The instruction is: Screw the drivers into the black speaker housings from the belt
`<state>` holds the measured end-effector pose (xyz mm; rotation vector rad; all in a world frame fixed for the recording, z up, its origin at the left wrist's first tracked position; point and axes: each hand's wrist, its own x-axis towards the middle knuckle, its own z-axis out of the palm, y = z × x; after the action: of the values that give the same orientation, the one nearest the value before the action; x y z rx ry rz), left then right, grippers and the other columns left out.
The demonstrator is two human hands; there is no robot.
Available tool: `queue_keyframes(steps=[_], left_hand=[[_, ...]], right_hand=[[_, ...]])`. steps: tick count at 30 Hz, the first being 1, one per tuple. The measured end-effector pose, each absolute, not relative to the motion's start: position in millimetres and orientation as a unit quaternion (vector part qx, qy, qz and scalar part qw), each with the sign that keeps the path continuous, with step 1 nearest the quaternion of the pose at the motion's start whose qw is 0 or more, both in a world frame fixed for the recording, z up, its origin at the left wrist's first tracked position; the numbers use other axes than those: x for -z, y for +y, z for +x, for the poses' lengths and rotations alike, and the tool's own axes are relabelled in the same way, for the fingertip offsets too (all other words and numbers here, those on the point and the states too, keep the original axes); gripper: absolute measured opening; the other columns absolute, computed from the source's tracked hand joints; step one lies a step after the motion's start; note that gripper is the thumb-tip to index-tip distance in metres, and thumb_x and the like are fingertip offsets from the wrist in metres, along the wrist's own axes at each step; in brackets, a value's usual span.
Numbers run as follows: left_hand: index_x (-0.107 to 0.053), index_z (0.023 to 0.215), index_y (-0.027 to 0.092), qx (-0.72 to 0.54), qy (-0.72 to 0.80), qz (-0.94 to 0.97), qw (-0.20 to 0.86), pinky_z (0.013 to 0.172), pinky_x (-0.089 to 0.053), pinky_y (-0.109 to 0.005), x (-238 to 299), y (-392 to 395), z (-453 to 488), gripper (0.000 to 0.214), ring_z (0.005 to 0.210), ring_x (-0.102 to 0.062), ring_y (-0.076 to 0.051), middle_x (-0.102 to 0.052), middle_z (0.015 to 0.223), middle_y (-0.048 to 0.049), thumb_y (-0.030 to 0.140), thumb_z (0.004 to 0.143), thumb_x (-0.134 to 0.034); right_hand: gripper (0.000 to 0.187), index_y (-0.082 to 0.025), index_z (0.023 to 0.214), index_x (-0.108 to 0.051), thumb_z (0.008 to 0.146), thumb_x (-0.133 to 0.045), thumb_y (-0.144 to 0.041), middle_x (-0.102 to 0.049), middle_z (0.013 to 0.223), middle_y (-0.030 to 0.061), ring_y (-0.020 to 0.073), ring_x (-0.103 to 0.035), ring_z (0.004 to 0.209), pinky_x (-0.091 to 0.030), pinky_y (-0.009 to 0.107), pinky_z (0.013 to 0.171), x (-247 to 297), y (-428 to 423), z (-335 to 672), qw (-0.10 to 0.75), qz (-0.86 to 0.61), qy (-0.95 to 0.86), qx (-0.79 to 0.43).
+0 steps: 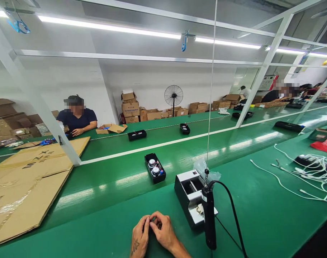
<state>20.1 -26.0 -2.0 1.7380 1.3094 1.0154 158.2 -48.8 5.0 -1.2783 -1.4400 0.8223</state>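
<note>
My left hand (141,233) and my right hand (164,229) meet at the fingertips over the green bench, low in the view. Fingers on both are curled and pinched together; anything between them is too small or hidden to make out. Just right of them stands a black and white screw feeder (187,200) with a small heap of metal pieces in its front tray. A black electric screwdriver (209,222) hangs in front of it from a wire, with a cable curving off. Beyond my hands, an open black housing (155,167) holds two round silver parts and wires.
Flattened cardboard (31,182) covers the left. White cables (314,175) lie tangled at right. More black housings (137,135) sit on the far line (112,143). A co-worker (76,116) sits across, left. A white frame post (262,71) rises at right.
</note>
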Motion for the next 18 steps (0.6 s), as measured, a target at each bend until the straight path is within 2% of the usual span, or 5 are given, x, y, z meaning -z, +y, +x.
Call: queue_keyframes(steps=[18], left_hand=[[-0.078,0.09,0.021,-0.414,0.5,0.674,0.353,0.077,-0.064,-0.03,-1.9,-26.3,20.8,0.067,0.082,-0.078,-0.025,-0.081,0.091,-0.0103,0.077,0.088,-0.043]], right_hand=[[0.011,-0.019,0.087,-0.069,0.084,-0.061,-0.027,-0.055,0.056,-0.0037,0.0121,-0.052,0.05,-0.039,0.021,0.051,-3.0,-48.1,157.0,0.503,-0.529,-0.593,-0.34]])
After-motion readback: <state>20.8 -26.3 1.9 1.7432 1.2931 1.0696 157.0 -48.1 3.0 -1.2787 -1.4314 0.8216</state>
